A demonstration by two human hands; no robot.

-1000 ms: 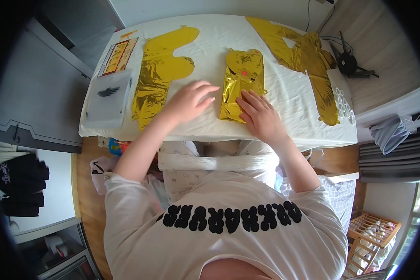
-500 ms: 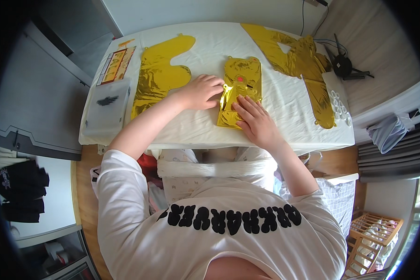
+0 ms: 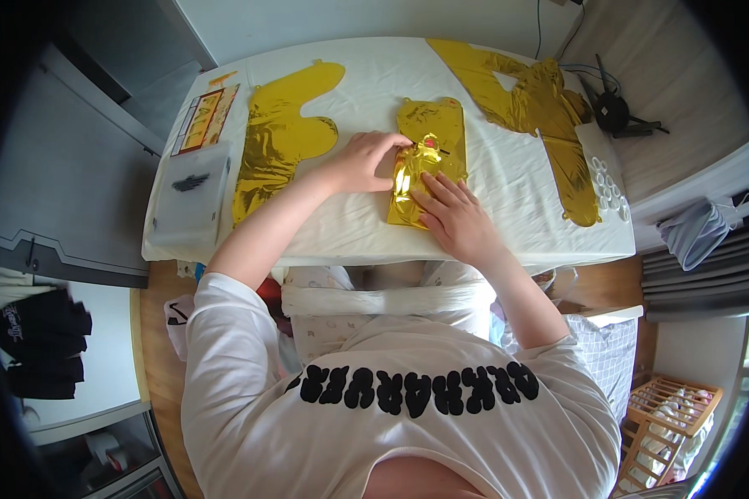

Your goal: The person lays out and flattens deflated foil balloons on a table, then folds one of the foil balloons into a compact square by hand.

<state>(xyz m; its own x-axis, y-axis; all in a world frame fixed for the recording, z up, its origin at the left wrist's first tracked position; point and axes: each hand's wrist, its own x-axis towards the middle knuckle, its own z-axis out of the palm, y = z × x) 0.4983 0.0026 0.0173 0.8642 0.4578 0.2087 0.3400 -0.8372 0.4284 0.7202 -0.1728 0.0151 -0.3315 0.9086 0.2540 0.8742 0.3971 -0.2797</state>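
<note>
A folded gold foil balloon lies in front of me at the middle of the table, with a small red spot and a dark mark on its surface. My right hand rests flat on its near part, fingers stretched out. At the balloon's left edge is my left hand; its fingertips touch the foil near the red spot, while the thumb stands apart lower down. Left of that hand lies a flat gold foil balloon with rounded lobes. A larger gold balloon with a triangular opening spreads at the far right.
A white cloth covers the table. On its left stand a translucent box with dark thin pieces and a printed orange-and-white card. Several white rings and a black device with antennas are at the right.
My left hand has shifted slightly right and up along the foil edge, its thumb and fingers further apart. The foil's near part has creased differently. My right hand stays pressed on it.
</note>
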